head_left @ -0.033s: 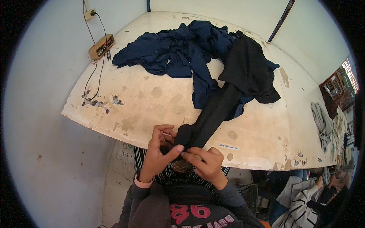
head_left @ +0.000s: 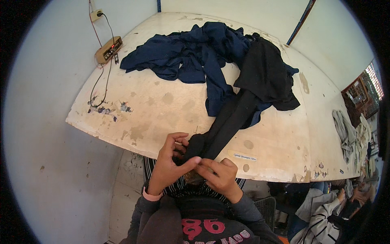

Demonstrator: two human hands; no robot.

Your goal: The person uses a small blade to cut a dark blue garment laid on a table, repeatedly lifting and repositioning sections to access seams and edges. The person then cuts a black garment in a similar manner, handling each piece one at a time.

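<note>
A worn cream table bears navy garments across upper centre. A black garment extends from right of upper centre to lower centre, its end gripped by the half-curled left hand and pinched by the closed right hand.

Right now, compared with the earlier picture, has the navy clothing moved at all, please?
No, the navy clothing lies in the same place, judged against the wall socket.
</note>
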